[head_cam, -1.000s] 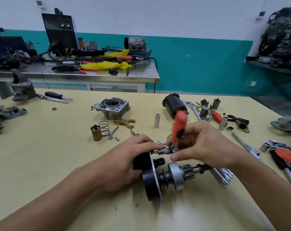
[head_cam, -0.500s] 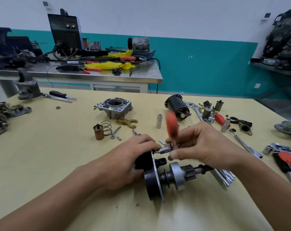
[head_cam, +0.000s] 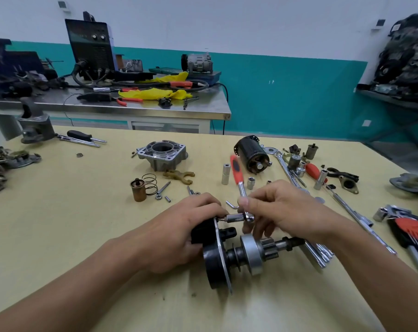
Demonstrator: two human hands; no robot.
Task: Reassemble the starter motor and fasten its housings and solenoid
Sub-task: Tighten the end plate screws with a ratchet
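The starter drive assembly (head_cam: 241,255), a black round housing with a thin metal plate, shaft and pinion gear, lies on its side on the yellow table (head_cam: 59,224). My left hand (head_cam: 179,233) grips its black housing from the left. My right hand (head_cam: 277,212) holds the head of a red-handled ratchet (head_cam: 237,178), whose socket (head_cam: 236,218) sits on a fastener at the plate's top edge. The black motor body (head_cam: 253,154) and the aluminium nose housing (head_cam: 163,153) stand farther back.
A brass plunger (head_cam: 138,189) with a spring (head_cam: 150,183), a fork lever (head_cam: 179,176), loose bolts and sockets lie mid-table. Wrenches, an extension bar and a red hex-key set (head_cam: 411,233) fill the right side. A steel bench stands behind.
The ratchet's red handle has swung from right of upright toward the left, away from me. The assembly and my left hand have stayed in place.
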